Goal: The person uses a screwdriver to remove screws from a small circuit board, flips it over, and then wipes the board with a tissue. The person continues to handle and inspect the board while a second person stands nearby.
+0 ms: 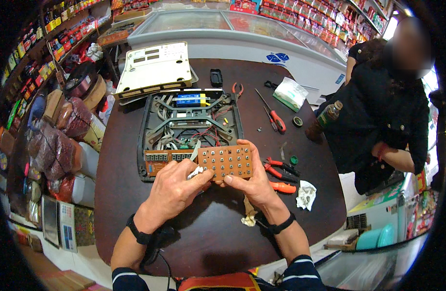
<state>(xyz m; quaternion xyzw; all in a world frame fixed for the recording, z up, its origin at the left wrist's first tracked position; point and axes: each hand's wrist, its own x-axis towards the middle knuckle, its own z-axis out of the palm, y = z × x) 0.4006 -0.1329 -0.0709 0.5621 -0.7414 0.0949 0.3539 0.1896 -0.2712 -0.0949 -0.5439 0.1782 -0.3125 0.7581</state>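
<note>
An orange-brown circuit board [226, 160] with rows of small push buttons is held up over the near edge of an opened electronic scale base [144, 126]. My right hand [254, 182] grips its right end, thumb on the front and fingers behind. Against the board's lower left part, my left hand [177, 186] pinches a small white wad [195, 171], which looks like tissue. A flat ribbon cable [195, 151] rises beside the board's left end. Left of it, a display board [157, 159] with digit windows is partly hidden by my left hand.
The scale's cream cover [155, 70] lies beyond the base. To the right are screwdrivers [277, 121], red-handled pliers [278, 169], a white packet [290, 93] and crumpled tissue [306, 195]. A person [373, 116] in dark clothes is at the table's right; a glass-topped freezer [184, 24] stands behind.
</note>
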